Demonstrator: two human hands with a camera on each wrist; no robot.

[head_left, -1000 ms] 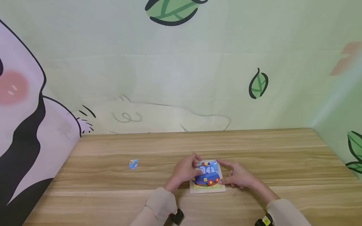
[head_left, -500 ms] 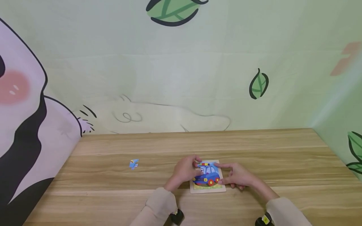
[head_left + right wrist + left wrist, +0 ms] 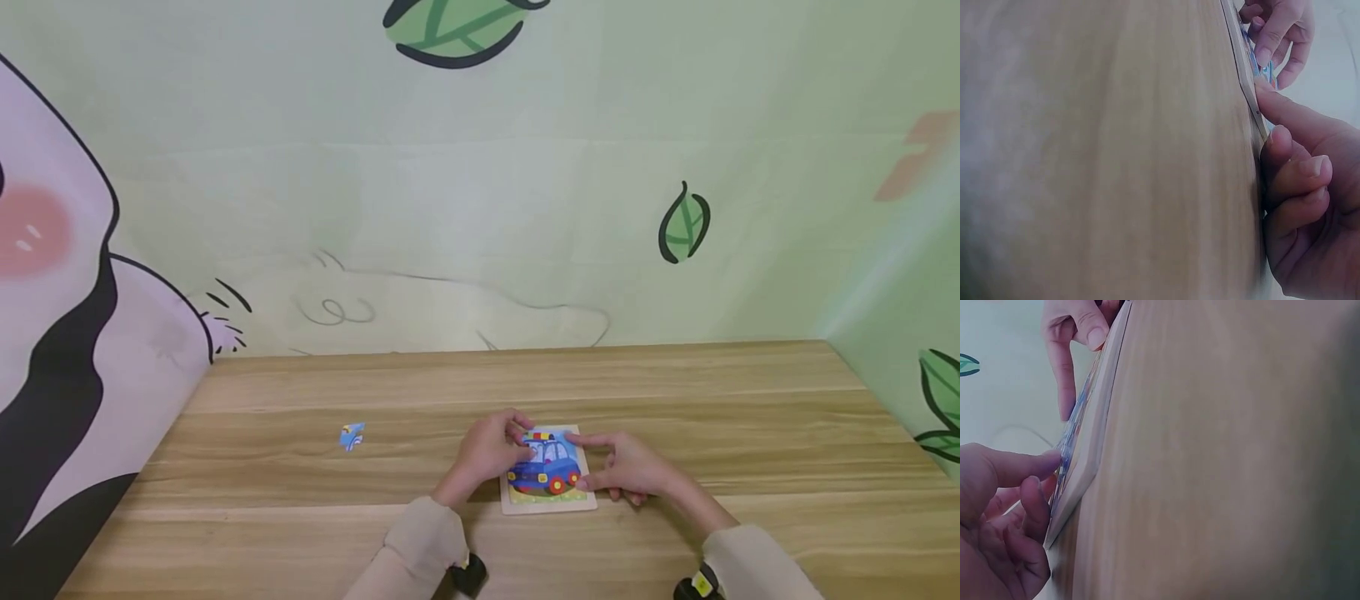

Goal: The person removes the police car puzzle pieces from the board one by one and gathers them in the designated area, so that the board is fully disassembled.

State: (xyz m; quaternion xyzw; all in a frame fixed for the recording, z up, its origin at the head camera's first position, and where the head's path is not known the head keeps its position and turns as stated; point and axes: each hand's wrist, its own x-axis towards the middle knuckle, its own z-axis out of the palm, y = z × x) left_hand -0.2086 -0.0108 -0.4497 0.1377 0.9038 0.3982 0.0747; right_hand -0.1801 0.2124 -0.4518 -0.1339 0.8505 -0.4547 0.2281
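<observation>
A small square jigsaw puzzle with a blue police car picture lies flat in a pale wooden tray. My left hand is over its upper left side, thumb and fingers pinching a blue puzzle piece that looks slightly raised in the right wrist view. The upper left corner is hidden by that hand. From the right, my right hand touches the picture with a straight index finger near the top corner and the thumb low down. Its other fingers are folded beside the tray.
A loose blue puzzle piece lies on the wooden table to the left. Behind the table stands a wall with printed leaves and a cartoon animal at the left.
My right index finger has slid from the tray's upper right corner a little inward onto the picture. The left hand has stayed in almost the same place.
</observation>
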